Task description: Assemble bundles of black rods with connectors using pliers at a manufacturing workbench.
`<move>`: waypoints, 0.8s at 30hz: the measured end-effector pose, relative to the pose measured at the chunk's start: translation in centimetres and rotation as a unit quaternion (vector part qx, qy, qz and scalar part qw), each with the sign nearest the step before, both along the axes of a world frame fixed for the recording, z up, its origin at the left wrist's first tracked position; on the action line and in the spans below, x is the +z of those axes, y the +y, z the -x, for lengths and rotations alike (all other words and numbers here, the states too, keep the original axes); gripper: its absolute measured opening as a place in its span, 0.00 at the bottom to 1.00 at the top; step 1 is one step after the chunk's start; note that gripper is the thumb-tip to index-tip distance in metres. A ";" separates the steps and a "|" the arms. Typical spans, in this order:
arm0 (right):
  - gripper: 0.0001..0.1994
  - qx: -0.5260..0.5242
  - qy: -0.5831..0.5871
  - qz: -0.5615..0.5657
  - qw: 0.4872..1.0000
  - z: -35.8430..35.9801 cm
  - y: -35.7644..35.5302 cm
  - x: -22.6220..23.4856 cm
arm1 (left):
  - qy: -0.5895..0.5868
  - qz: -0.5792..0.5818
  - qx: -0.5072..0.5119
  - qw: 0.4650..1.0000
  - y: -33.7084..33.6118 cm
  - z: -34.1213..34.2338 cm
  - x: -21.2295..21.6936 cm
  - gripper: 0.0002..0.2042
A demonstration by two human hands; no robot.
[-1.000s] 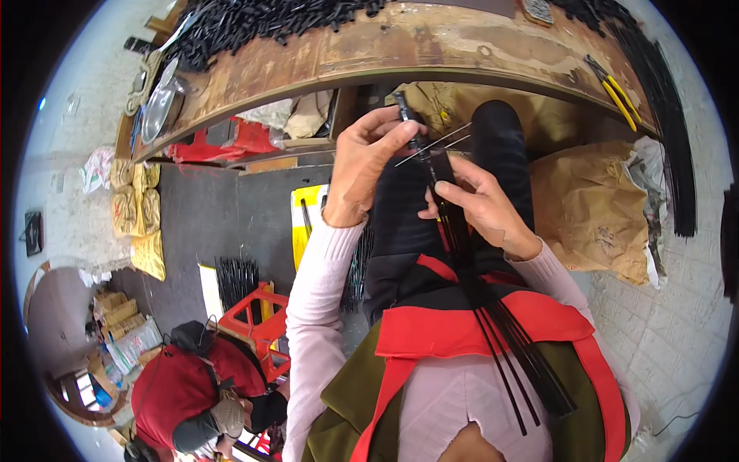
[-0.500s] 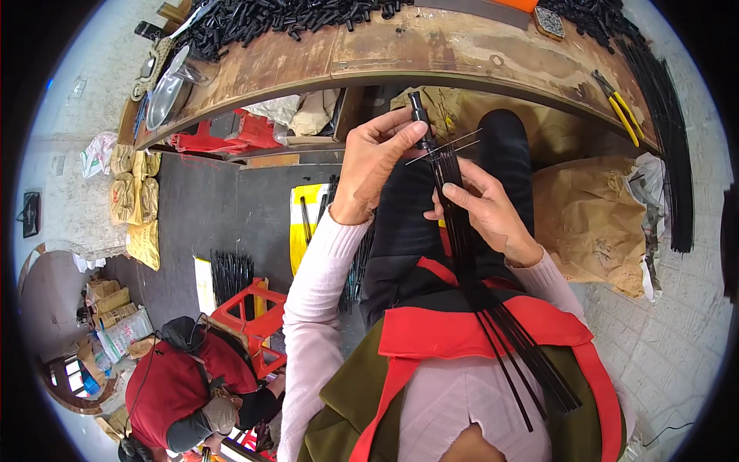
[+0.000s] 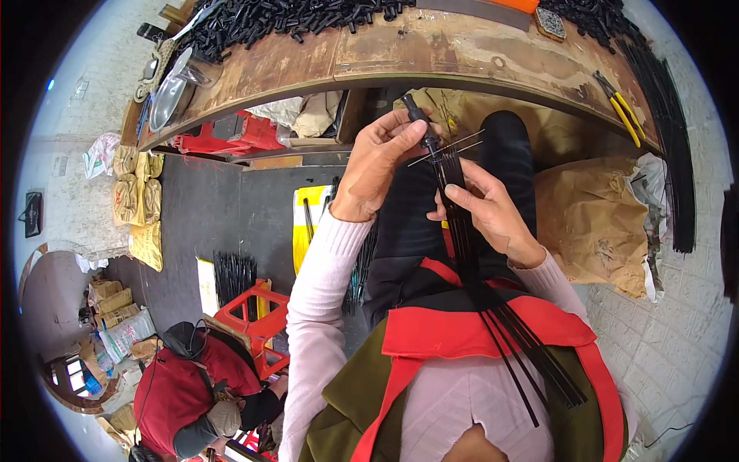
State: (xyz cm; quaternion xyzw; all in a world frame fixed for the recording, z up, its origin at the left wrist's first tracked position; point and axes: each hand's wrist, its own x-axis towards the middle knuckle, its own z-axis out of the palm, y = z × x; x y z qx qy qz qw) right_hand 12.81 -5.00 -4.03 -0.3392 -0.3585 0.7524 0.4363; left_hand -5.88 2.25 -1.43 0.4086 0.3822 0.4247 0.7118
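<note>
My left hand [image 3: 376, 163] pinches a black tubular plastic fitting [image 3: 416, 112] between thumb and fingers, above my lap. From the fitting's lower end a bundle of long thin black rods [image 3: 462, 246] runs down over my lap and chest, its far ends fanning out. My right hand [image 3: 491, 209] is closed around the upper part of the bundle, thumb on top. A few thin metal wires [image 3: 466, 142] stick out sideways where rods and fitting meet. How the rods join the fitting is too small to tell.
A wooden bench [image 3: 431, 58] ahead carries a heap of black plastic parts [image 3: 285, 19], yellow-handled pliers [image 3: 620, 108] and more black rods [image 3: 677, 162]. A brown paper sack [image 3: 593, 223] stands at my right. Behind a red stool [image 3: 258, 319], a person in red [image 3: 192, 393] bends over at lower left.
The black fitting has tipped, its upper end swinging slightly left. Both hands keep their hold on the fitting and the rods. The whole view has shifted a little.
</note>
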 end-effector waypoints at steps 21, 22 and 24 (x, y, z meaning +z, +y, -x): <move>0.19 0.009 0.008 0.002 1.000 0.0 0.1 0.1 | 0.000 0.013 0.018 1.000 0.1 0.2 -1.2 0.17; 0.19 0.009 0.008 0.001 1.000 -0.1 0.1 0.1 | -0.008 0.019 0.012 1.000 0.0 0.3 -1.3 0.17; 0.19 0.009 0.007 0.002 1.000 -0.1 0.1 0.1 | -0.017 0.025 0.005 1.000 0.0 0.4 -1.4 0.17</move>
